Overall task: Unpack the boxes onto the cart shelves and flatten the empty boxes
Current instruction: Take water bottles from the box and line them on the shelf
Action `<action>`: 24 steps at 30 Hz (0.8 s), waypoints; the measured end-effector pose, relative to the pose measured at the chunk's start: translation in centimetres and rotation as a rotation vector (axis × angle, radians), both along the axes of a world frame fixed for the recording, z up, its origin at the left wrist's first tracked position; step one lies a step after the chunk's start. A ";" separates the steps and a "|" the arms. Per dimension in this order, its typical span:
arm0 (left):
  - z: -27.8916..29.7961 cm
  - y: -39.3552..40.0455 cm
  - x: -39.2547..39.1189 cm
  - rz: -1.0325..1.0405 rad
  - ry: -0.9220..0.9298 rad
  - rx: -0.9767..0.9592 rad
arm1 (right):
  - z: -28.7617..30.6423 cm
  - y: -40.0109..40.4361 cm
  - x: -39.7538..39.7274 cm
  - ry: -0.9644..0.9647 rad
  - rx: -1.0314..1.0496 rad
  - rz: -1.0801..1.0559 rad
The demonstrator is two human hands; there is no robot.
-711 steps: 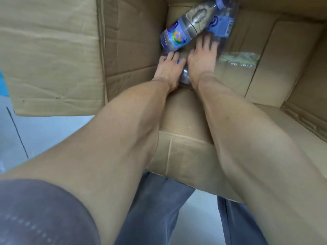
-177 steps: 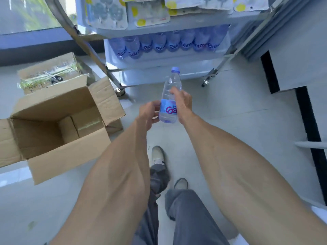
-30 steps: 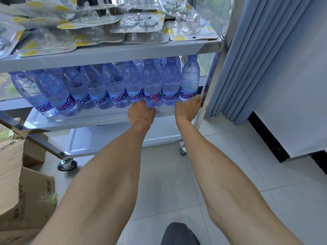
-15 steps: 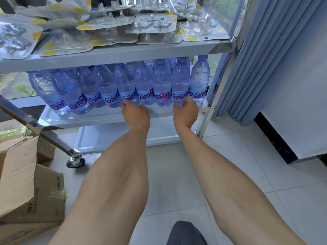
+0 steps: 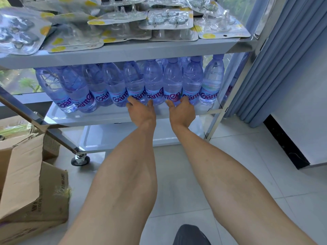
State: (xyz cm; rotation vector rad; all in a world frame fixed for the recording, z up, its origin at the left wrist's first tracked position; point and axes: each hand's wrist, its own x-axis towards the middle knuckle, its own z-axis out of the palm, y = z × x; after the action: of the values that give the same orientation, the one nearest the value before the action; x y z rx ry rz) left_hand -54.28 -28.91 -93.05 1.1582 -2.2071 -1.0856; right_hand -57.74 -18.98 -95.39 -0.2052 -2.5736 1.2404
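A row of water bottles point(image 5: 154, 85) stands upright on the cart's middle shelf point(image 5: 106, 117), under the blister packs point(image 5: 169, 23) at 12 o'clock. Both hands reach in — left hand point(image 5: 140, 110) and right hand point(image 5: 182, 110), fingers straight, tips against the labels, grasping nothing. A cardboard box point(image 5: 26, 183) sits at 8 o'clock.

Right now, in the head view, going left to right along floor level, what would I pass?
Cardboard box → cart wheel → bottom cart shelf → right cart leg → blue curtain → black baseboard
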 end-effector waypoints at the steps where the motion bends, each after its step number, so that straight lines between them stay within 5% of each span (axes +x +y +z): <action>1: 0.0 -0.1 -0.1 0.003 -0.003 -0.006 | -0.2 -0.2 0.1 0.005 0.005 0.001; 10: 0.0 -1.6 0.4 0.008 -0.047 -0.045 | -0.6 -1.3 0.5 -0.011 0.148 -0.008; 16: 0.5 -2.4 1.2 -0.051 -0.028 -0.015 | 0.0 -0.8 0.7 0.014 -0.112 -0.098; 24: 1.8 -3.9 6.5 -0.167 -0.157 -0.170 | 0.9 -2.2 5.4 -0.104 0.147 0.019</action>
State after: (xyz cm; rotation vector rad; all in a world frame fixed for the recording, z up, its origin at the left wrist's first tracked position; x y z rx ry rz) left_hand -47.79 -32.79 -91.29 1.0317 -2.5012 -0.8752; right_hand -52.29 -21.15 -94.54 -0.2201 -2.7481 1.0675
